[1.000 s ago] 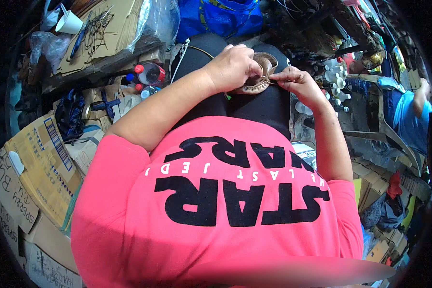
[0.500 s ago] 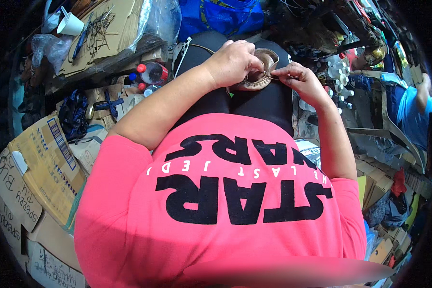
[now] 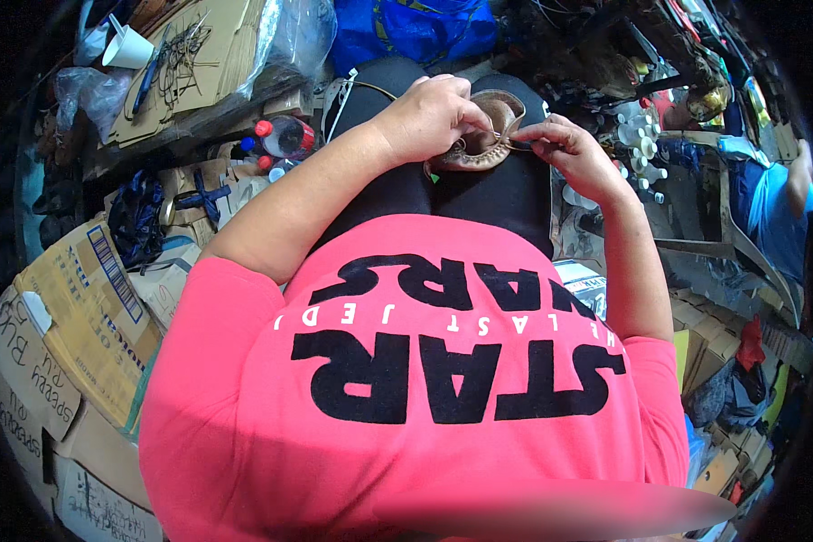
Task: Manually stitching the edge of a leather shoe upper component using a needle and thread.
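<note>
A brown leather shoe (image 3: 499, 110) with a puckered, stitched rim rests on my black-clad thighs. My left hand (image 3: 432, 116) is closed at the shoe's left side, its fingertips reaching over the opening. On the opposite side my right hand (image 3: 571, 155) pinches with thumb and forefinger close to the shoe's rim. A thin pale strand (image 3: 498, 135) shows between the two sets of fingertips; whether it is thread or a needle cannot be made out. A thin cord (image 3: 370, 87) arcs over my left thigh toward my left hand. A small green tag (image 3: 434, 178) shows beneath the shoe.
Flattened cardboard (image 3: 217, 45) with loose wires on it lies far left, beside a white cup (image 3: 128, 47). Red-capped bottles (image 3: 289, 137) stand by my left leg, small white-capped bottles (image 3: 640, 144) to the right. Cardboard boxes (image 3: 90, 298) line the left; a blue bag (image 3: 415, 32) lies ahead.
My left hand has shifted slightly left, back from the shoe's opening. The right fingers stay by the rim, a little straighter. More of the pale strand shows between the hands.
</note>
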The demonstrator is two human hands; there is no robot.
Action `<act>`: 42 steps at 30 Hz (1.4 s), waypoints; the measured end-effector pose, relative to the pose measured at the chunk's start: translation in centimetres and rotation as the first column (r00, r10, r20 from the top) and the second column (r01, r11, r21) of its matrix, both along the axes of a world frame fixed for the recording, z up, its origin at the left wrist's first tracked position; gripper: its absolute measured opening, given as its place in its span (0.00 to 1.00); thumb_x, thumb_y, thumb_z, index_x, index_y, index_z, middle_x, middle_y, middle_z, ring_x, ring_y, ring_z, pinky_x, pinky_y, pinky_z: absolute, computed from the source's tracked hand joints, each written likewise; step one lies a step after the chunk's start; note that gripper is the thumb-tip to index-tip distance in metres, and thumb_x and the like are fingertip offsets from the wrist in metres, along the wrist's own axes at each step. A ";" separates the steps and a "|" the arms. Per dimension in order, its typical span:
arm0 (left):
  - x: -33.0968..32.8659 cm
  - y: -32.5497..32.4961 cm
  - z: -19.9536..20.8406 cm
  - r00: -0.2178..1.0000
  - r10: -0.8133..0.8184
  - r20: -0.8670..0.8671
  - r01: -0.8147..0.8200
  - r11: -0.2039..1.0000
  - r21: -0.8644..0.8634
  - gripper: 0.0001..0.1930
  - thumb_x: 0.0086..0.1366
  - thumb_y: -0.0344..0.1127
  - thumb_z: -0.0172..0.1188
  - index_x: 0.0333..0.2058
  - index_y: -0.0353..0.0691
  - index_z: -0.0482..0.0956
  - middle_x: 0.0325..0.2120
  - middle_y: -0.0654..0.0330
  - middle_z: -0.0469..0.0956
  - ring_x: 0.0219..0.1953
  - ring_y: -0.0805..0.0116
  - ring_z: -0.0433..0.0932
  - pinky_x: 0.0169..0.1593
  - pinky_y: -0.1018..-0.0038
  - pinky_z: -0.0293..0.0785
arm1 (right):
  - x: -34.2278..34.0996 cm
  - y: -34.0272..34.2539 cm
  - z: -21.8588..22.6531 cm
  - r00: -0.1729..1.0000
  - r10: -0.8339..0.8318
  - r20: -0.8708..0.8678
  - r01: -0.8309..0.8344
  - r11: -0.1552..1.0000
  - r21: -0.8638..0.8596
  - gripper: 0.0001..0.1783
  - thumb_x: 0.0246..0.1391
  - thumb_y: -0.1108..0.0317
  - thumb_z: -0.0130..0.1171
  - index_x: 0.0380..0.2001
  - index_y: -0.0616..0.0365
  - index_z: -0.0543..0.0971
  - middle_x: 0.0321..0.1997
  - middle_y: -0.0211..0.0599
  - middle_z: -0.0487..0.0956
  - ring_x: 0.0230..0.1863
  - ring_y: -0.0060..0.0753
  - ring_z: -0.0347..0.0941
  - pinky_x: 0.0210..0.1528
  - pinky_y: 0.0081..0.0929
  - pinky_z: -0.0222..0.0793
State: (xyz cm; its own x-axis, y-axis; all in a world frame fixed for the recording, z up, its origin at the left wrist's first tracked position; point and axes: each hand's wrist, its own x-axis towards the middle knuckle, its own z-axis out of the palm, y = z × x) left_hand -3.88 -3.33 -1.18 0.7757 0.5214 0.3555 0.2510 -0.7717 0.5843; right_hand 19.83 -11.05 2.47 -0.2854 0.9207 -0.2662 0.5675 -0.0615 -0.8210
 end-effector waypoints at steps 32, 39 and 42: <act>1.0 -0.1 0.0 1.000 -0.029 -0.011 0.029 0.998 -0.051 0.07 0.50 0.27 0.62 0.30 0.43 0.83 0.23 0.55 0.72 0.29 0.57 0.73 0.34 0.67 0.70 | 1.8 1.1 -2.3 0.990 0.053 -0.127 -0.060 0.997 -0.051 0.22 0.46 0.84 0.53 0.43 0.52 0.82 0.29 0.25 0.69 0.33 0.20 0.64 0.42 0.15 0.62; 0.9 -1.1 -1.3 0.998 0.054 0.027 -0.037 0.909 -0.415 0.06 0.49 0.26 0.63 0.28 0.38 0.81 0.25 0.57 0.77 0.31 0.65 0.78 0.36 0.74 0.72 | 1.4 0.3 -2.9 0.990 0.009 -0.138 -0.011 1.000 -0.010 0.17 0.49 0.79 0.57 0.43 0.52 0.81 0.27 0.25 0.69 0.33 0.19 0.63 0.41 0.16 0.62; 0.4 -2.4 -1.5 0.991 0.127 0.030 -0.109 0.931 -0.349 0.06 0.49 0.27 0.64 0.28 0.40 0.81 0.25 0.57 0.76 0.31 0.61 0.77 0.37 0.72 0.72 | 1.1 -0.5 -2.9 0.988 -0.034 -0.152 0.029 0.999 -0.035 0.16 0.51 0.77 0.58 0.43 0.52 0.81 0.30 0.25 0.71 0.35 0.18 0.65 0.42 0.16 0.63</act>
State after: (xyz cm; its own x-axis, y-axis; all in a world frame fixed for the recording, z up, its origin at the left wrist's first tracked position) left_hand -3.50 -5.70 -2.65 0.6866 0.7058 0.1741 0.2904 -0.4858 0.8244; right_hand 20.92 -11.57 -0.43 -0.2956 0.9215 -0.2521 0.4333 -0.1059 -0.8950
